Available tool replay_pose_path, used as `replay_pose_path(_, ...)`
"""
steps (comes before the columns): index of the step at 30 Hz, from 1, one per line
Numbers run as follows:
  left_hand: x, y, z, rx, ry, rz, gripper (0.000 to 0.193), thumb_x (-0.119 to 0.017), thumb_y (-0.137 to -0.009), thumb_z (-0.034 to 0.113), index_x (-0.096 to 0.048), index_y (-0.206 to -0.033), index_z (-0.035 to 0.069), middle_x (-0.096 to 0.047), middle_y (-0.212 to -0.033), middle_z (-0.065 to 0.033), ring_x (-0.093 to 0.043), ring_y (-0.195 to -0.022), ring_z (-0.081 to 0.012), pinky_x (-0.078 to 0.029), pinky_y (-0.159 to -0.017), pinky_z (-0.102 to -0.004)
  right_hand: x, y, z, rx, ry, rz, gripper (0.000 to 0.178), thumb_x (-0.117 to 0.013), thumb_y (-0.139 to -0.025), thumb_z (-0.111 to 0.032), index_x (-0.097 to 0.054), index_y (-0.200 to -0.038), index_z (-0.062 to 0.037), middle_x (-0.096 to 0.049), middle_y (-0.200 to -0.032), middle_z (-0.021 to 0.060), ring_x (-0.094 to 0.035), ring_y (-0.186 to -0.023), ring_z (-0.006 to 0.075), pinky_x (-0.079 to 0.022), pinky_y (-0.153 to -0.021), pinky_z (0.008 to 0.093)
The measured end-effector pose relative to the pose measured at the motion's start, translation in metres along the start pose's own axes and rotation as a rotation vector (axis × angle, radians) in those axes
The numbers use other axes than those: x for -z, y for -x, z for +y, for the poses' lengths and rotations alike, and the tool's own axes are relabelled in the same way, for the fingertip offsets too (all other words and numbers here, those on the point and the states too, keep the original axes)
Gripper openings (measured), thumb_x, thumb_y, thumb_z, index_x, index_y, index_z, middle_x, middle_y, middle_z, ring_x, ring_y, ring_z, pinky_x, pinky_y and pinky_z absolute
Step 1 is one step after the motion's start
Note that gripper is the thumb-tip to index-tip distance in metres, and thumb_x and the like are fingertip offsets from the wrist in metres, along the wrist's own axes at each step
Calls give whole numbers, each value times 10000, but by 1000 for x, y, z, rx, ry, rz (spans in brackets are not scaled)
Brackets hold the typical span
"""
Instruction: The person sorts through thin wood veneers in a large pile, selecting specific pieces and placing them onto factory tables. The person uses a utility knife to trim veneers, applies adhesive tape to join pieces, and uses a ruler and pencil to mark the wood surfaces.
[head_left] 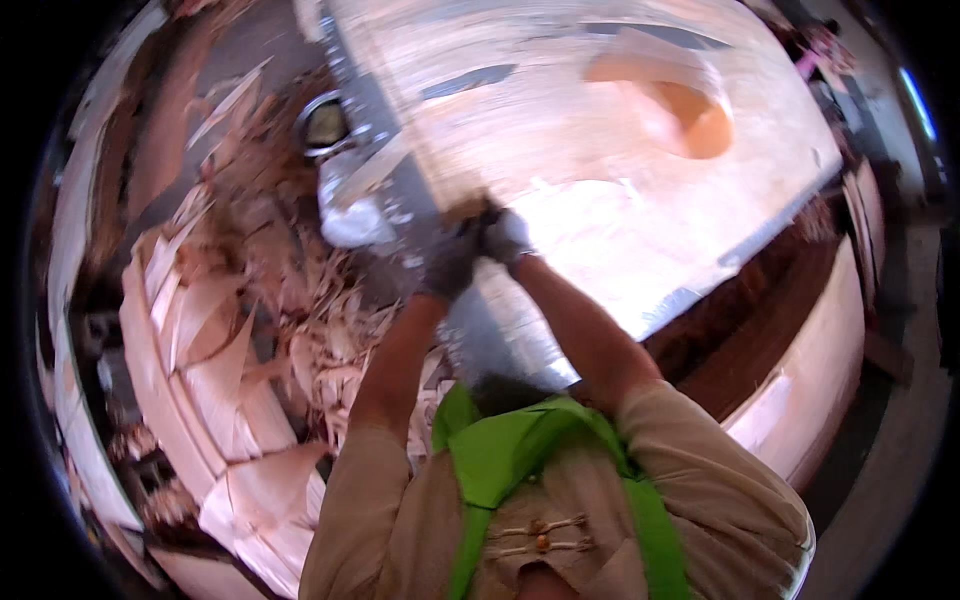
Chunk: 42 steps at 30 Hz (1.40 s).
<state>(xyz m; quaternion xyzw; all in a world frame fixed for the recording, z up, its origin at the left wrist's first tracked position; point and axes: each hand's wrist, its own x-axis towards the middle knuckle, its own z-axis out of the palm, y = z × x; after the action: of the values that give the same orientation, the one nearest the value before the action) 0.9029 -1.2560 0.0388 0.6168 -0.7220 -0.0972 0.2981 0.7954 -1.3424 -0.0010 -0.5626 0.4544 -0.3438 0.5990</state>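
Note:
My two gloved hands meet at the left edge of a broad stack of pale wood veneer sheets (560, 130) on a metal-edged table. My left hand (450, 265) is over the grey table border (400, 200), its fingers curled. Right beside it, my right hand (505, 237) is closed too, in a pale glove. Both are at a small brownish piece (463, 210) by the veneer's edge; blur hides what it is and how each hand grips it. A curled flap of veneer (690, 115) rises from the far right of the stack.
Left of the table lies a heap of torn veneer scraps (340, 350), with larger curved sheets (210, 370) beside it. A round container (325, 122) and a clear plastic bag (350, 215) sit by the table's left edge. More wood sheets (800, 380) stand at the right.

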Motion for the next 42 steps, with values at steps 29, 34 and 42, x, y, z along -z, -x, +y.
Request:
replay_pose_path(29, -277, -346, 190, 182, 538, 13, 475, -549, -891, 260, -447, -1311, 62, -496, -1276, -128, -407, -1235, -226, -348, -1011, -306, 672, 452, 76, -641, -131, 790, 125, -604, -829, -162, -623, -812, -40, -580, -627, 23, -540, -516, 127, -432, -460, 270)
replay_pose_path(34, -296, -466, 231, 679, 912, 125, 450, -493, -898, 334, -486, -1276, 90, -534, -1221, -111, -427, -1199, -197, -370, -991, -326, 739, 455, 80, -664, -296, 863, 143, -617, -818, -176, -624, -772, -41, -548, -584, 10, -504, -487, 108, -392, -438, 264)
replay_pose_path(42, -293, -621, 260, 524, 938, 266, 518, -476, -827, 145, -392, -1310, -23, -558, -1178, -177, -548, -1006, -251, -434, -884, -338, 881, 416, 88, -644, -319, 986, 102, -577, -816, -115, -612, -854, -27, -570, -670, 15, -525, -550, 127, -422, -477, 272)
